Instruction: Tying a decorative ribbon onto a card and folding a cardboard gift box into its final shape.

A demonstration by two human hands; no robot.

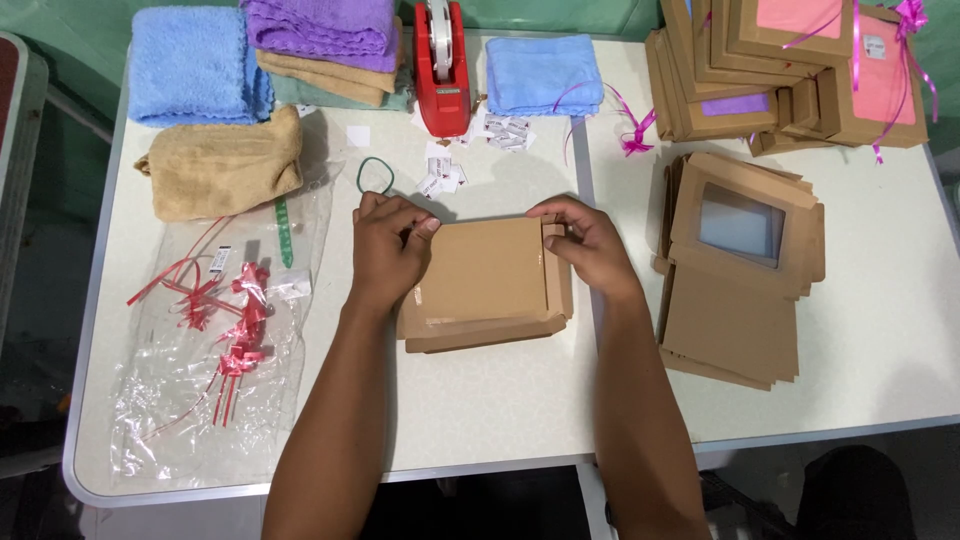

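A brown cardboard box [488,280] lies flat in the middle of the white table [480,420]. My left hand [388,250] grips its left edge, fingers curled over the far-left corner. My right hand [588,245] pinches a flap at the box's far-right corner. Both forearms reach in from the bottom edge.
A stack of flat windowed cardboard boxes [740,270] lies to the right. Packed boxes with pink ribbons [800,70] sit far right. A red tape dispenser [442,70], folded towels [195,65], a tan towel [225,165], a green rubber band [376,176] and a plastic bag with red ribbons [215,330] lie left.
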